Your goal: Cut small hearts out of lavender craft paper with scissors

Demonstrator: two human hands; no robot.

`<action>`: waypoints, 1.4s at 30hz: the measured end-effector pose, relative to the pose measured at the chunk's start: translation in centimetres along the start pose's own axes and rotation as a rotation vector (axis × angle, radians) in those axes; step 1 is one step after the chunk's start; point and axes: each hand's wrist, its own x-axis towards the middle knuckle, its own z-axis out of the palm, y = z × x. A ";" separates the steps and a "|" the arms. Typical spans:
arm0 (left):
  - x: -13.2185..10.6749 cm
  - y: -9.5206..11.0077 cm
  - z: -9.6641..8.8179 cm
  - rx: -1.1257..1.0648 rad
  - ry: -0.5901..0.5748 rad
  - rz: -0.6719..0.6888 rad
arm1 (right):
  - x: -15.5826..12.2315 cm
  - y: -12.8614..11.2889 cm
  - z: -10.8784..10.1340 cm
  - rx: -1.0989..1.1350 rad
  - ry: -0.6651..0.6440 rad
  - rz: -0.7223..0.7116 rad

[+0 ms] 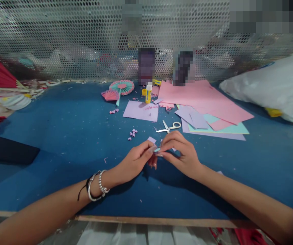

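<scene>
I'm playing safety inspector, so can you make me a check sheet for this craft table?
Surface: blue table, dotted with tiny bits.
Job's things: scissors lying with blades apart; glue stick standing upright; lilac sheet; small purple pieces in a cluster.
Clutter: pink shreds on the lilac sheet.
Hands: left hand and right hand meet at the fingertips; anything between them is too small to tell.
Cables: nothing seen.
Surroundings: perforated panel behind; white bag at right.
</scene>
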 end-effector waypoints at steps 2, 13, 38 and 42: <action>0.0 -0.1 0.1 0.052 0.025 0.032 | 0.0 0.0 0.0 0.012 0.015 0.062; -0.2 -0.6 -0.1 0.494 0.152 0.140 | -0.1 0.0 0.7 0.149 -0.009 0.298; -0.5 -1.4 0.0 0.767 0.155 0.314 | -0.4 0.1 0.6 0.043 0.042 0.140; -0.5 -1.3 0.0 0.742 0.146 0.307 | -0.3 0.2 0.7 0.030 0.040 0.132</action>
